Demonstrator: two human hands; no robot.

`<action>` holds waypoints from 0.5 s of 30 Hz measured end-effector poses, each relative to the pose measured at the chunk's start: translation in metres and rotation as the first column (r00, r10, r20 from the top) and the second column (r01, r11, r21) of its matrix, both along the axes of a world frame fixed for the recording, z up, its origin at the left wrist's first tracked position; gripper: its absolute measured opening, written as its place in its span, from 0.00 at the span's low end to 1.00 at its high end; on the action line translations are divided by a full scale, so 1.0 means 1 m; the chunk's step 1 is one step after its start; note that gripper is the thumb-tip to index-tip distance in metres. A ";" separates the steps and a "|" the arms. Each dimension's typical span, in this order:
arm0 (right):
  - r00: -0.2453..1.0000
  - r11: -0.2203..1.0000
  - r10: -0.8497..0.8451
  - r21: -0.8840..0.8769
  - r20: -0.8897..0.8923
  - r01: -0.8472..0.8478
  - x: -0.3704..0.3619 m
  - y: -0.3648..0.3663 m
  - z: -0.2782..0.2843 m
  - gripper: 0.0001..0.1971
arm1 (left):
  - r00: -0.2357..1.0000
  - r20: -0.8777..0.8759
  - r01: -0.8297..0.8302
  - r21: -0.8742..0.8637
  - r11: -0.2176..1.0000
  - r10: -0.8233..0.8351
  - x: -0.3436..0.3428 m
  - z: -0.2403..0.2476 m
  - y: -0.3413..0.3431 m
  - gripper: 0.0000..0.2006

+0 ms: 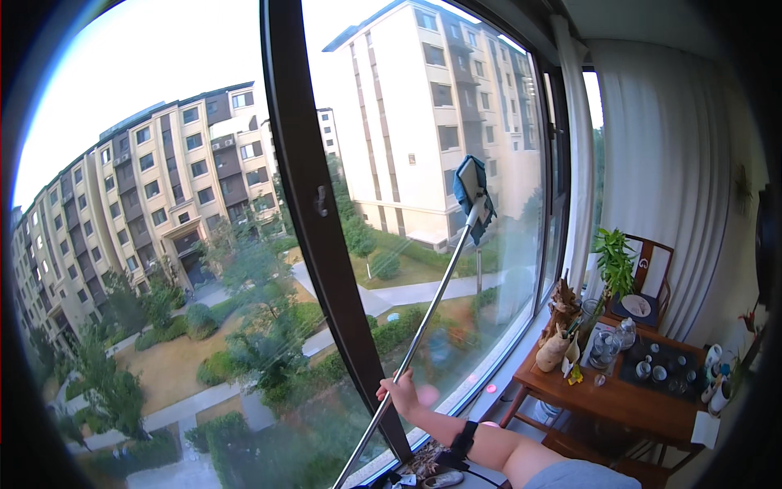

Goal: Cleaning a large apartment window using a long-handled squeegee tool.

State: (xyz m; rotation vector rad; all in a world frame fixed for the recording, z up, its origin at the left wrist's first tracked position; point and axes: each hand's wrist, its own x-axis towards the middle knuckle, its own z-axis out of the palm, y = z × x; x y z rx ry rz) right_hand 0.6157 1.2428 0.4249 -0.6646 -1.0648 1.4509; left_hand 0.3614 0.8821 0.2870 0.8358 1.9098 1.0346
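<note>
My right hand [399, 393] is closed around the long metal pole [436, 303] of a flat mop, low by the dark window frame. The pole slants up and to the right, and its lower end runs out of the picture at the bottom. At its top, the mop head [471, 183], with a blue cloth around its edges, is at the right-hand window pane [509, 244]. Whether the cloth touches the glass I cannot tell. A black strap [464, 442] circles my right forearm. My left hand is out of view.
A dark upright window bar [314, 204] divides the panes. To the right stands a wooden table [603, 407] with a tea tray [664, 367], glass vessels and a pale vase [552, 352]. Behind it are a chair [648, 269], a leafy plant [612, 261] and white curtains [660, 147]. A shoe [442, 480] lies below.
</note>
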 end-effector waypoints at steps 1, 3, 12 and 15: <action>0.997 0.997 0.073 0.012 0.002 -0.073 -0.001 -0.008 -0.006 0.20 | 1.000 0.008 -0.005 0.000 1.000 0.005 -0.006 -0.004 -0.007 0.14; 0.987 0.987 0.163 0.005 0.014 -0.163 -0.012 -0.039 0.005 0.20 | 0.995 0.098 -0.017 0.008 1.000 0.016 -0.013 -0.009 -0.037 0.14; 0.845 0.838 0.525 0.114 0.099 -0.534 -0.038 -0.127 0.052 0.21 | 0.879 0.476 -0.055 0.099 0.994 0.001 -0.025 -0.055 -0.126 0.18; 0.825 0.791 0.524 0.240 0.212 -0.563 -0.037 -0.132 0.081 0.21 | 0.836 0.548 -0.072 0.134 0.988 -0.013 -0.010 -0.059 -0.129 0.20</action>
